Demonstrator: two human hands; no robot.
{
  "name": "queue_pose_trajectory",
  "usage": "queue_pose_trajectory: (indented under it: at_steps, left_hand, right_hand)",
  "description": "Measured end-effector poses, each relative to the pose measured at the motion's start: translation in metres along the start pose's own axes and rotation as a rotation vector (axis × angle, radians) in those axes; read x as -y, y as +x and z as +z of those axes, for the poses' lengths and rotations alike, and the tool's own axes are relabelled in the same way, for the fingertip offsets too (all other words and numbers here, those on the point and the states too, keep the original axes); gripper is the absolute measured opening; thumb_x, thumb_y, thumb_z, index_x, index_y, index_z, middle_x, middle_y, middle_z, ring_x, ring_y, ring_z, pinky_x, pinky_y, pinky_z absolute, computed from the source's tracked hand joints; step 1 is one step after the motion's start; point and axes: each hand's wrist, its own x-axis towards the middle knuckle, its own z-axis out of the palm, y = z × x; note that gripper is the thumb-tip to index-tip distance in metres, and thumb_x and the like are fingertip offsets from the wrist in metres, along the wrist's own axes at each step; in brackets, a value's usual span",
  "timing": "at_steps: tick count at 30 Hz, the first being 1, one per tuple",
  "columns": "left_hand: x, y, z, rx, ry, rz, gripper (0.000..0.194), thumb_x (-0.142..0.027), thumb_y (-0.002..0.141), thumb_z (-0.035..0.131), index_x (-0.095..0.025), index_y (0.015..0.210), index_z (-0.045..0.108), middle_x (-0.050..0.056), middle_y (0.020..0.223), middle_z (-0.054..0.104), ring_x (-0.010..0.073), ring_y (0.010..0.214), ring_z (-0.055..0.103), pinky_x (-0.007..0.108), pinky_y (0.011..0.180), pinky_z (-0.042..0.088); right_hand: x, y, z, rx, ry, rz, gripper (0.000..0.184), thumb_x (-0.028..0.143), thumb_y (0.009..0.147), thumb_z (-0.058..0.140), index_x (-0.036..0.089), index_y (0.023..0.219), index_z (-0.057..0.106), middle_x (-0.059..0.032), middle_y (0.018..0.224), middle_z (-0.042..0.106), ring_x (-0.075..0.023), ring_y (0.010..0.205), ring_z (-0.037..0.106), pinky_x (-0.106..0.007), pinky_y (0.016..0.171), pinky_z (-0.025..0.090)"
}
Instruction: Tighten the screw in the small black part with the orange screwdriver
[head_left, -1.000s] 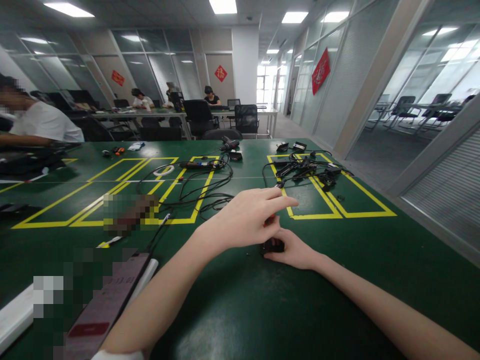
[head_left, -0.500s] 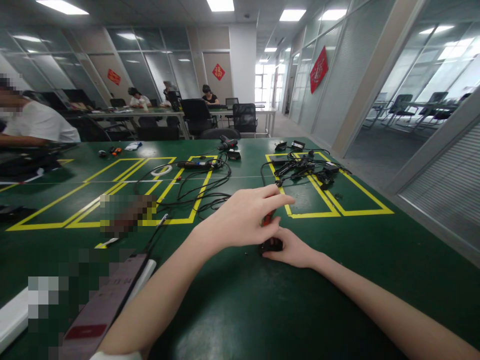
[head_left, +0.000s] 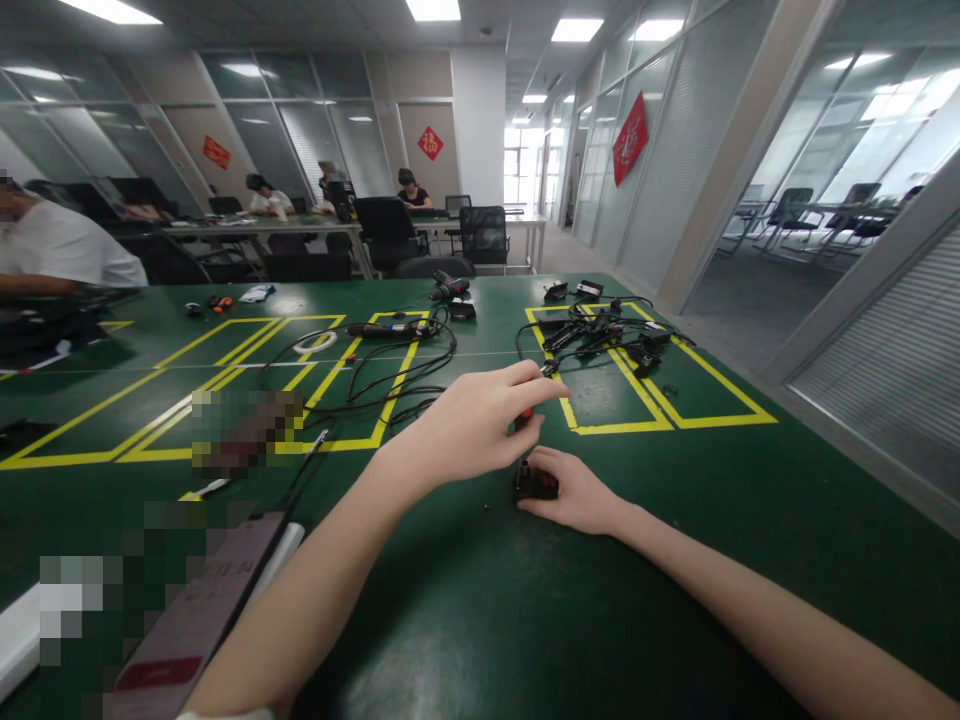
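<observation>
My left hand (head_left: 484,425) is raised above the table, its fingers closed round a red-handled screwdriver (head_left: 526,414) that is mostly hidden behind them. Just below, my right hand (head_left: 574,490) grips a small black part (head_left: 534,484) between thumb and fingers, low against the green table top (head_left: 660,580). A short dark post stands up from the black part; I cannot make out whether it belongs to it or to the screwdriver. A tiny dark speck (head_left: 487,507) lies to the left of the part.
Black cables and small parts (head_left: 600,335) are heaped inside yellow tape at the right. Further left lie a corded black tool (head_left: 390,329), a power drill (head_left: 450,288) and a white ring (head_left: 315,343). A phone (head_left: 202,610) rests by my left forearm. A person in white (head_left: 71,240) sits at far left.
The left hand has lifted slightly with the screwdriver, and a gap has opened between it and the right hand. The right hand still holds the black part. The view has shifted slightly.
</observation>
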Motion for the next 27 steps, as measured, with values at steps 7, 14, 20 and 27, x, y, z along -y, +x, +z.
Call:
queue_pose_trajectory:
  at_steps: [7,14,20,27]
  left_hand:
    - [0.004,0.0014,-0.0012,-0.014,-0.043,0.003,0.039,-0.012,0.091,0.052,-0.021,0.126,0.066,0.007,0.11,0.066,0.0178,0.094,0.066,0.028,0.08,0.052]
    - [0.0042,0.0015,-0.0005,-0.007,-0.026,-0.016,0.039,-0.015,0.092,0.052,-0.021,0.128,0.065,0.008,0.114,0.065,0.0167,0.088,0.067,0.028,0.076,0.052]
    - [0.0051,0.001,0.0011,-0.015,-0.023,-0.038,0.037,-0.018,0.096,0.051,-0.021,0.13,0.064,0.008,0.116,0.065,0.0161,0.086,0.065,0.028,0.076,0.051]
    - [0.0091,0.0017,0.0032,-0.038,-0.008,-0.015,0.037,-0.015,0.096,0.049,-0.021,0.128,0.065,0.009,0.117,0.063,0.0168,0.091,0.065,0.028,0.077,0.051]
  right_hand:
    - [-0.0006,0.0001,0.0019,-0.019,-0.032,0.034,0.027,0.025,0.077,0.082,0.02,0.083,0.056,0.0023,0.078,0.057,-0.0154,0.069,0.052,-0.027,0.062,0.035]
    - [-0.0028,0.0004,0.0027,-0.03,-0.03,0.048,0.028,0.025,0.079,0.081,0.02,0.08,0.053,0.0028,0.075,0.055,-0.0149,0.067,0.051,-0.027,0.061,0.035]
    - [-0.0017,0.0008,0.0026,-0.021,-0.021,0.059,0.029,0.026,0.079,0.081,0.02,0.08,0.052,0.0032,0.075,0.054,-0.0152,0.067,0.051,-0.027,0.061,0.034]
    - [-0.0052,0.0022,0.0045,-0.033,0.035,0.121,0.024,0.027,0.084,0.078,0.02,0.083,0.055,0.0033,0.073,0.056,-0.0149,0.064,0.05,-0.027,0.058,0.034]
